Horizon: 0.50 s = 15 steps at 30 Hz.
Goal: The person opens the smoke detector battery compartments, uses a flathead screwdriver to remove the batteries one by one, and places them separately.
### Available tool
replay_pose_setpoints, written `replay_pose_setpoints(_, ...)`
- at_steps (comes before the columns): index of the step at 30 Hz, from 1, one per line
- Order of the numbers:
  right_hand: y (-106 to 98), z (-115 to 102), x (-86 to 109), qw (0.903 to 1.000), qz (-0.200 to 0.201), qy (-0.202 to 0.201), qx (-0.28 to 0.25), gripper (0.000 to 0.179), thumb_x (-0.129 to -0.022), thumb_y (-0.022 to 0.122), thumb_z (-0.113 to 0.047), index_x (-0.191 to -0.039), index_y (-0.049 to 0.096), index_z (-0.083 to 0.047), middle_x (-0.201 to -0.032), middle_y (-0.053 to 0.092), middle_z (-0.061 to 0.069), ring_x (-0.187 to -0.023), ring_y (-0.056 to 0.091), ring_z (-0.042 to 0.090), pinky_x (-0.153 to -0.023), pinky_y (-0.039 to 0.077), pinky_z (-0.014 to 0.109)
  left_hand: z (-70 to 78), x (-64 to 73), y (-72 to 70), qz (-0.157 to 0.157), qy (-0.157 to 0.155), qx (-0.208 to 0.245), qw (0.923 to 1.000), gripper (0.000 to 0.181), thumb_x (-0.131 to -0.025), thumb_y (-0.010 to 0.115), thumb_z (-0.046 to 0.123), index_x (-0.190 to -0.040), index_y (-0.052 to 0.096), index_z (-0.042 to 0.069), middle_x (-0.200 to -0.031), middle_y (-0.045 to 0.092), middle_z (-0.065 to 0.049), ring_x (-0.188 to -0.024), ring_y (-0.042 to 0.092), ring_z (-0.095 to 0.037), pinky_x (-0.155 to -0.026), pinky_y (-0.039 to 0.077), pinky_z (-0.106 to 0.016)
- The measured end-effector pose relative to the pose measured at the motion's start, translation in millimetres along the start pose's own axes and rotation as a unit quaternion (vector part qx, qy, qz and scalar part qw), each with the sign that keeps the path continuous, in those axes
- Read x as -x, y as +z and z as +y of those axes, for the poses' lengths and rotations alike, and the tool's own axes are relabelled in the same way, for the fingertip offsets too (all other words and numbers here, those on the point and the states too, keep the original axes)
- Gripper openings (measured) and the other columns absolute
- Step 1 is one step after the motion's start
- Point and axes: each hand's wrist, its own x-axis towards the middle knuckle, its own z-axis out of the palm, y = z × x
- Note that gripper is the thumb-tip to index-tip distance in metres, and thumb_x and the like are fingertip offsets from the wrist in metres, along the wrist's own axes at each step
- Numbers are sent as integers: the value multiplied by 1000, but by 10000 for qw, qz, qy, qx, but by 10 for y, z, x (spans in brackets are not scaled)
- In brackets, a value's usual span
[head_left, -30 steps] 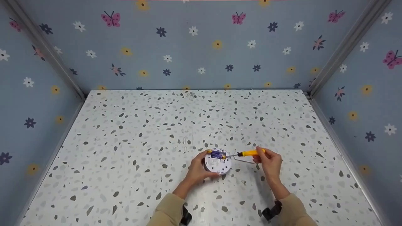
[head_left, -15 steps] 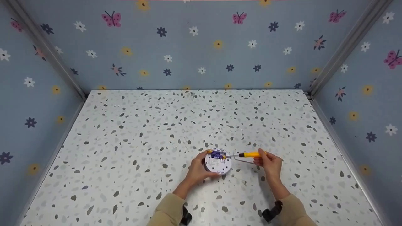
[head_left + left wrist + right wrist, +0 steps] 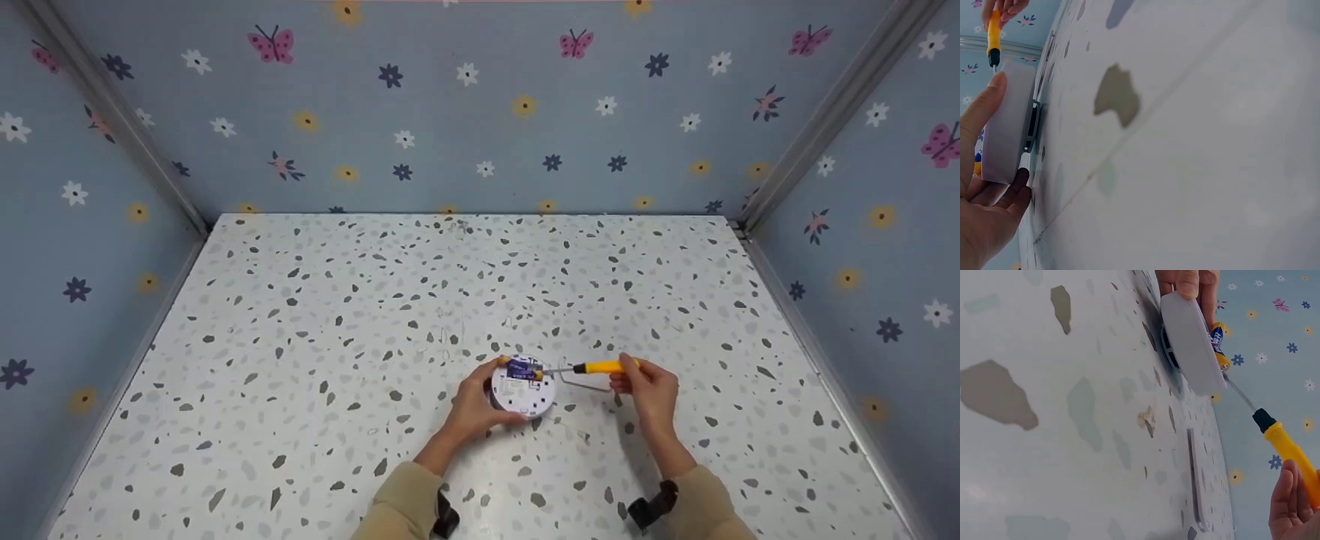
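My left hand [image 3: 474, 401] grips a round white plastic device [image 3: 517, 401] by its side, thumb on the near rim and fingers around the far left. The device's back faces up, with small dark slots and a battery bay. Blue and yellow batteries [image 3: 521, 369] sit in that bay; in the right wrist view a battery [image 3: 1218, 343] stands proud of the back face. Between its fingers and thumb, my right hand [image 3: 649, 390] holds a screwdriver [image 3: 601, 367] with a yellow handle and black collar. Its metal shaft [image 3: 1241, 394] reaches the batteries' right end.
A thin white cover [image 3: 1196, 478] lies on the speckled tabletop [image 3: 337, 420], just right of the device and below the screwdriver. Blue patterned panels [image 3: 450, 112] enclose the table at the back and both sides.
The screwdriver and right hand have shifted only slightly, with the tip still at the batteries' right end. The left hand keeps its grip on the device.
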Motion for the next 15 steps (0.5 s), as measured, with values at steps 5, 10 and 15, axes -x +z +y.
replay_pose_setpoints(5,9,48,-56,9986,-44,-525,93,41,-75,63,-48,-92,68,-11,-73,65,11,-59,61,24,-56,53,26,4,-2,-12,36,96,27,9999,101,-50,85,29,-130,36,-5,-130,42,-19,-120,38,-29,-101,29,-34)
replay_pose_setpoints(10,-3,75,-60,9985,-38,-541,-9,39,-73,64,-48,-90,68,-13,-72,64,11,-58,61,25,-55,53,26,-16,-4,-5,40,90,-11,10000,101,-50,85,30,-130,36,-5,-130,41,-19,-121,38,-29,-101,29,-34)
replay_pose_setpoints(15,-37,99,-79,9988,4,-477,-104,41,-74,64,-46,-94,68,-11,-74,64,13,-60,61,25,-56,53,26,-37,-9,9,24,0,-47,10000,102,-48,85,29,-131,35,-4,-131,41,-19,-120,38,-28,-101,29,-33)
